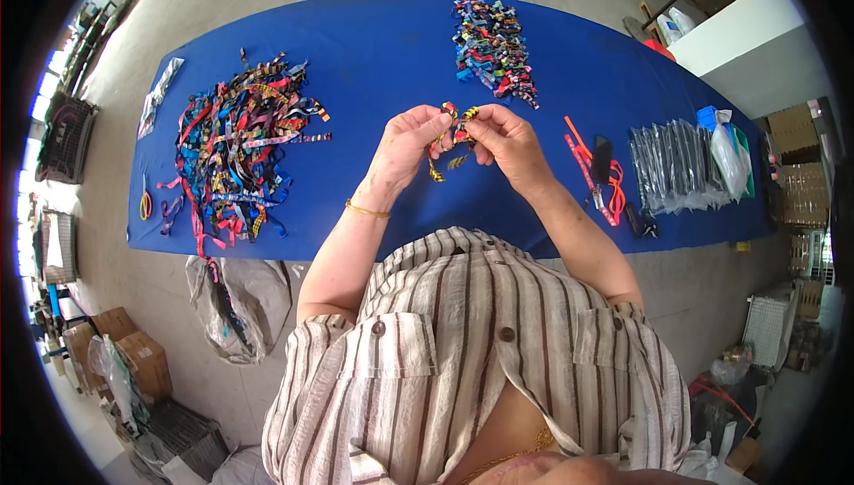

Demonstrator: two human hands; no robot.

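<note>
Striped shirt sits nearest, while left hand and right hand pinch a multicoloured strip between fingers.

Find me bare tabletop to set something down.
Blue table lies bare between the tangled strap heap and the smaller strap pile, beyond the left hand; another patch sits right of that pile, beyond the orange strip. The right end is crowded with plastic-wrapped packages.

Head view: from the wearer's head, facing down and forward
Striped shirt: nearest
Hands: farther
Blue table: below, reaching far
</note>
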